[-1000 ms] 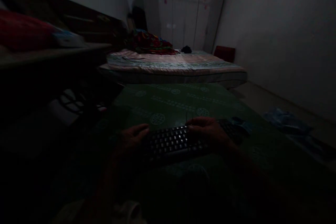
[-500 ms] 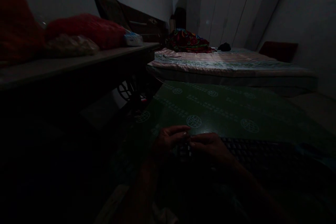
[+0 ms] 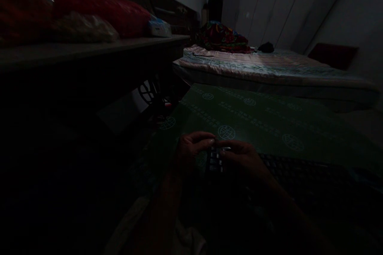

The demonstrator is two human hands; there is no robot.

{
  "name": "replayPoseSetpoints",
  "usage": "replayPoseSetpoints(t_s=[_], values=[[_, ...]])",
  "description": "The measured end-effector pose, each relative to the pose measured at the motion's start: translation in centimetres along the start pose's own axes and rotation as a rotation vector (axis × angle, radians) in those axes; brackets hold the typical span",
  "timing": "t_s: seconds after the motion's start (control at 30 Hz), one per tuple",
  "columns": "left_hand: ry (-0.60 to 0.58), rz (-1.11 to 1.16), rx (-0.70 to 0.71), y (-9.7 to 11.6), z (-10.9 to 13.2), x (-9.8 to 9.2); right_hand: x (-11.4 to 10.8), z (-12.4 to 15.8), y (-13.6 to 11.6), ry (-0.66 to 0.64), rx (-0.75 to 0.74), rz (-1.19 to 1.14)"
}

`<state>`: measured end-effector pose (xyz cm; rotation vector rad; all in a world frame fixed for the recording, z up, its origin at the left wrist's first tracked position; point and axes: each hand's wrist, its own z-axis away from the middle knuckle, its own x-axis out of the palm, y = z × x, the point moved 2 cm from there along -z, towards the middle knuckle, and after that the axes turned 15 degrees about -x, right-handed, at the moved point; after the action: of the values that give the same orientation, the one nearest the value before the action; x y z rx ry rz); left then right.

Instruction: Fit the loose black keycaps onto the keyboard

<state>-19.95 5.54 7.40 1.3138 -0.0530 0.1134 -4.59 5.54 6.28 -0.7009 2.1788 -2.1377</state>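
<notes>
Room very dim. Background: pale wardrobe (image 3: 269, 12) along the far wall; bed with pale striped cover (image 3: 269, 61) in front of it, bearing a heaped dark-red patterned blanket (image 3: 223, 38). At left, a long dark-sided table with a grey top (image 3: 131, 46) carries a bulging red plastic bag (image 3: 104, 10) and a small blue-and-white packet (image 3: 160, 28).

Work surface: green tabletop printed with pale globe emblems and lettering (image 3: 254, 123). Black keyboard with rows of dark keys (image 3: 295, 175) lies across it, its left end by the hands, its right part running into shadow.

Left hand (image 3: 189, 149): over the keyboard's left end, thumb and index tips close together. Right hand (image 3: 243, 157): reaches across the keyboard from the other side, index tip meeting or nearly meeting the left fingertips, thumb a little lower, over the keys. Cannot tell whether either hand pinches anything small between the tips; too dark.

Progress (judged): handling at the left end appears under way, not finished, since both hands are engaged there. The keyboard looks whole in outline; no detached key can be made out. Whether any key is loosened or missing cannot be read. The right-hand stretch is untouched by either set of fingertips; how much is left there, undetermined.
</notes>
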Motion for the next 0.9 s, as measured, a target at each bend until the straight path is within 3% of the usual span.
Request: replayPoseSetpoints(t_s=[0.23,0.37,0.67,0.9], values=[[0.053,-0.011,-0.017,0.23,0.05,0.19,0.2,0.0,-0.59,0.004,0.0,0.046],[0.02,-0.022,0.0,0.16,0.02,0.06,0.09,0.18,-0.38,-0.002,-0.009,0.057],[-0.283,-0.13,0.116,0.57,0.6,0.15,0.09,0.3,-0.3,0.012,0.025,0.098],[-0.217,-0.13,0.044,0.55,0.51,0.38,-0.45,0.09,-0.38,-0.076,0.019,0.239]])
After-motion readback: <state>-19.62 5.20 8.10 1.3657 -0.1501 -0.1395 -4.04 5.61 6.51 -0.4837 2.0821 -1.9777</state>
